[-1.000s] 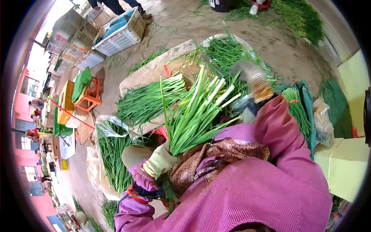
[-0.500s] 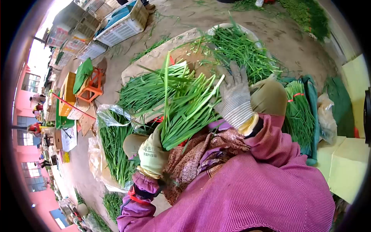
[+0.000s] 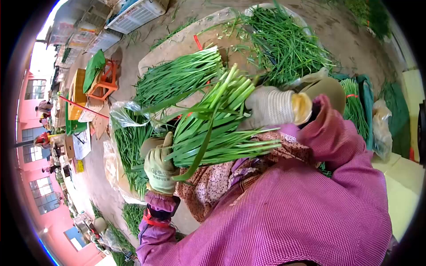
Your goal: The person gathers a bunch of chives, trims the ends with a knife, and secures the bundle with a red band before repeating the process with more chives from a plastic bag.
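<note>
A loose bunch of garlic chives (image 3: 208, 128) lies across my lap, pale stem ends pointing up and to the right. My left hand (image 3: 160, 172), in a pale printed glove, is closed round its leafy end with the thumb upward. At the stem side, my right hand (image 3: 270, 106) in a ribbed grey-white glove presses against the bunch; its fingers are hidden behind the stalks. Some stalks stick out to the right below that hand. Just beyond, another bundle of garlic chives (image 3: 177, 75) rests on the board (image 3: 177, 49), near a red tie (image 3: 198, 42).
A heap of loose chives (image 3: 288, 44) lies at the board's far right. Chives in a plastic bag (image 3: 122, 115) stand to my left. A red-tied bundle (image 3: 353, 104) stands at my right. An orange stool (image 3: 105, 80) and white crates (image 3: 137, 17) are farther left.
My right hand has come down from its spread position onto the stem side. My left hand has shifted left and slightly down, and some stalks now splay to the right.
</note>
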### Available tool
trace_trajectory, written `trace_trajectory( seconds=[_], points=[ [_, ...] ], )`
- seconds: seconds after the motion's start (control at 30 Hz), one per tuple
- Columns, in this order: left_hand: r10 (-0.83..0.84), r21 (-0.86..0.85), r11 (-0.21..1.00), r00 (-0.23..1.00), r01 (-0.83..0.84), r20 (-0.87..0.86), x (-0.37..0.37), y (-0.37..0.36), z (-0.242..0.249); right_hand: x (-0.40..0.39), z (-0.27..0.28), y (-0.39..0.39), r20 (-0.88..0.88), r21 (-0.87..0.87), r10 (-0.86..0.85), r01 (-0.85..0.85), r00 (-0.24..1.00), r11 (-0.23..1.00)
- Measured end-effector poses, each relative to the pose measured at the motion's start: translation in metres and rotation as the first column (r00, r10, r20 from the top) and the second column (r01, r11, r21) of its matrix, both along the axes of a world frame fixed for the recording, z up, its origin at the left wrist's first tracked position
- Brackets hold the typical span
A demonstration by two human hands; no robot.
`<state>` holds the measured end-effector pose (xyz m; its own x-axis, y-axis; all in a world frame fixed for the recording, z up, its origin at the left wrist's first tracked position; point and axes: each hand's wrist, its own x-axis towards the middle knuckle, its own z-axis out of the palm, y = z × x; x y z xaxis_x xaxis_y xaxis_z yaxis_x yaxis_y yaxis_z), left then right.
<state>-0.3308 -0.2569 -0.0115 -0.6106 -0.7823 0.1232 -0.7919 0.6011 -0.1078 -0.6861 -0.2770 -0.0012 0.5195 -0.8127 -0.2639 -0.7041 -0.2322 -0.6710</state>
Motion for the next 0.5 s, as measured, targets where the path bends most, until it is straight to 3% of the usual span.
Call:
trace_trajectory(
  seconds=[0.03, 0.1, 0.13, 0.17, 0.23, 0.27, 0.3, 0.37, 0.4, 0.47, 0.5],
  points=[
    [0.001, 0.002, 1.000, 1.000, -0.001, 0.002, -0.003, -0.001, 0.003, 0.010, -0.025, 0.003, 0.084, -0.134, 0.029, -0.017, 0.996, 0.991],
    [-0.027, 0.032, 0.999, 0.998, 0.029, -0.057, -0.007, -0.003, 0.008, 0.037, -0.030, 0.012, 0.286, -0.431, -0.074, 0.197, 0.956, 0.881],
    [-0.022, 0.040, 0.999, 0.995, 0.026, -0.094, -0.007, -0.005, 0.009, 0.035, -0.027, 0.011, 0.175, -0.020, -0.114, 0.119, 0.978, 0.993],
    [-0.018, 0.040, 0.999, 0.996, 0.022, -0.091, -0.002, -0.005, 0.009, 0.035, -0.033, 0.013, 0.177, -0.020, -0.110, 0.115, 0.978, 0.993],
    [0.020, 0.110, 0.994, 1.000, -0.019, -0.003, 0.010, -0.009, 0.005, 0.028, -0.050, 0.016, 0.535, 0.044, -0.104, 0.095, 0.838, 0.995],
    [0.010, 0.083, 0.996, 0.999, -0.014, 0.042, 0.009, -0.010, 0.004, 0.018, -0.022, 0.017, 0.434, 0.316, -0.144, -0.001, 0.890, 0.949],
    [0.010, 0.081, 0.997, 0.999, -0.013, 0.041, 0.011, -0.011, 0.003, 0.014, -0.050, 0.017, 0.587, 0.004, 0.063, -0.081, 0.807, 0.997],
    [-0.002, 0.128, 0.992, 1.000, -0.001, 0.024, 0.019, -0.010, 0.000, -0.010, -0.027, 0.017, 0.515, 0.398, -0.102, -0.132, 0.851, 0.908],
    [0.020, 0.148, 0.988, 0.998, -0.029, 0.065, 0.020, -0.008, 0.003, -0.018, 0.001, 0.014, 0.238, 0.635, -0.176, -0.015, 0.955, 0.772],
    [0.007, 0.122, 0.992, 0.997, -0.017, 0.081, 0.030, -0.006, 0.000, -0.048, -0.019, 0.015, 0.462, 0.635, -0.218, -0.149, 0.860, 0.758],
    [0.003, 0.090, 0.996, 0.995, -0.012, 0.099, 0.034, -0.005, -0.001, -0.070, -0.012, 0.017, 0.433, 0.754, -0.399, -0.083, 0.808, 0.651]
  ],
)
